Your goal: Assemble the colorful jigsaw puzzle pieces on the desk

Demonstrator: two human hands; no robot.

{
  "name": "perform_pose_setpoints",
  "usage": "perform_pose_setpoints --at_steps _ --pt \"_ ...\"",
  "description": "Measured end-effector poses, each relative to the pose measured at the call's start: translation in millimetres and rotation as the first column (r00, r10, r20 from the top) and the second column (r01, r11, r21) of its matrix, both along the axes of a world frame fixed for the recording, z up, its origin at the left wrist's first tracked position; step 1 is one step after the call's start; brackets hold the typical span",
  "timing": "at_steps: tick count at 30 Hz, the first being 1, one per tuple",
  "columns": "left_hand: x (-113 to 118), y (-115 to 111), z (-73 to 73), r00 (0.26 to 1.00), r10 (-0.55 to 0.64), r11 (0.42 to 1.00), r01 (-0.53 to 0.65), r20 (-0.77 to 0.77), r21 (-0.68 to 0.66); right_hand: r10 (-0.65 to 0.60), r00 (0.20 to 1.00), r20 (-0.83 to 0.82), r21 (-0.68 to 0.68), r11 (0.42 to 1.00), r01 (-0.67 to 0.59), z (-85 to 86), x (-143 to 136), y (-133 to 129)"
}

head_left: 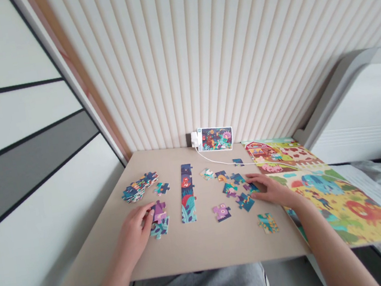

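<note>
My left hand (136, 228) is closed at the left of the table, thumb and fingertips on the edge of a purple puzzle piece (159, 210). Just below that lies a teal leaf-patterned piece (161, 228), partly overlapped. To the right, an assembled vertical strip of puzzle (187, 193) shows a red animal and foliage. My right hand (271, 189) rests with thumb and fingers apart over a teal piece (253, 187), at the edge of a loose cluster of dark blue pieces (245, 201). A pink-and-purple piece (221, 212) lies nearer the strip.
A stack of pieces (139, 187) sits at the back left beside a single piece (162, 189). A reference picture card (216, 139) leans on the wall by a white charger (194, 139), whose cable (222, 162) crosses the table. Finished animal puzzles (338, 197) cover the right side.
</note>
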State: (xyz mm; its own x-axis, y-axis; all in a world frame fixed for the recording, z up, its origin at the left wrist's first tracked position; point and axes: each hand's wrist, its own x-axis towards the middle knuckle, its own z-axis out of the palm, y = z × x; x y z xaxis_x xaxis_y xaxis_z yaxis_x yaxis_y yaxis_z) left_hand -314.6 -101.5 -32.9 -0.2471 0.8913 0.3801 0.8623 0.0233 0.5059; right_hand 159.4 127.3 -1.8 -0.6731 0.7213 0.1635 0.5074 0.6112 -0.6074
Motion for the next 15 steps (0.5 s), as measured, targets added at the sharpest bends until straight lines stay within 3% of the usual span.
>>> perform_pose_setpoints --at_steps 15 --pt "-0.1 0.5 0.8 1.0 -0.014 1.0 0.013 0.009 0.026 -0.012 0.999 0.044 -0.036 0.999 0.014 12.3 -4.0 -7.1"
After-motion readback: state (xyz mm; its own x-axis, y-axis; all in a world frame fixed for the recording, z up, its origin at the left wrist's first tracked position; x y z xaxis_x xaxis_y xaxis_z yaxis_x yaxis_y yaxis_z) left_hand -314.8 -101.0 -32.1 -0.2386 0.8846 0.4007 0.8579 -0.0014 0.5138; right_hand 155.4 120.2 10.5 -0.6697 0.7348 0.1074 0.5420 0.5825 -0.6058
